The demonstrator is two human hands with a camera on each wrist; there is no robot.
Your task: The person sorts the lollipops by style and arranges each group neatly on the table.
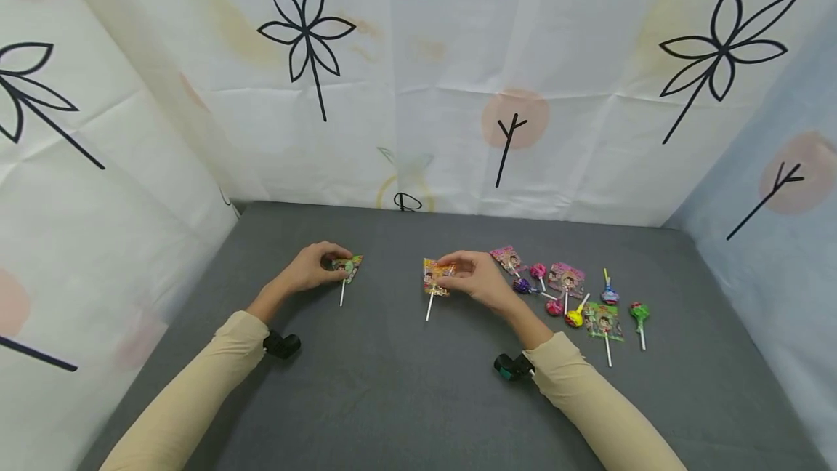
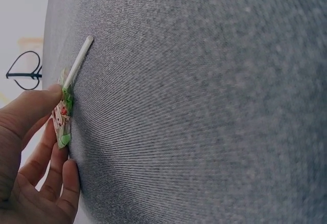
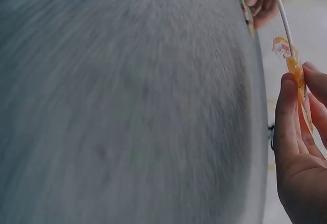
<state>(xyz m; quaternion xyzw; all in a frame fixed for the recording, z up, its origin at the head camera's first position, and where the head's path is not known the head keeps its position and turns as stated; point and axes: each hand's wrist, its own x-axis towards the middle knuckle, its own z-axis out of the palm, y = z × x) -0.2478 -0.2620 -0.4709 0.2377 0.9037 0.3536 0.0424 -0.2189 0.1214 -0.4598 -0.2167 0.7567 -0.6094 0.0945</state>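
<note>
My left hand [image 1: 312, 267] pinches a lollipop in a flat green wrapper [image 1: 351, 266] between thumb and fingers, its white stick pointing toward me. In the left wrist view that green-wrapped lollipop [image 2: 63, 114] is seen edge-on, close over the grey cloth. To the right, my right hand [image 1: 476, 278] holds a lollipop in a flat orange wrapper [image 1: 431, 276], also with its white stick pointing toward me. The right wrist view has the orange-wrapped lollipop [image 3: 298, 76] gripped between thumb and fingertips, and the left hand [image 3: 263, 2] farther off.
Right of the right hand lie several lollipops: flat pink-wrapped ones [image 1: 567, 278], a flat green-wrapped one [image 1: 603, 320], and round ones in yellow [image 1: 575, 317], blue [image 1: 609, 296] and green [image 1: 640, 312]. A patterned white curtain [image 1: 431, 42] hangs behind the grey table [image 1: 392, 384].
</note>
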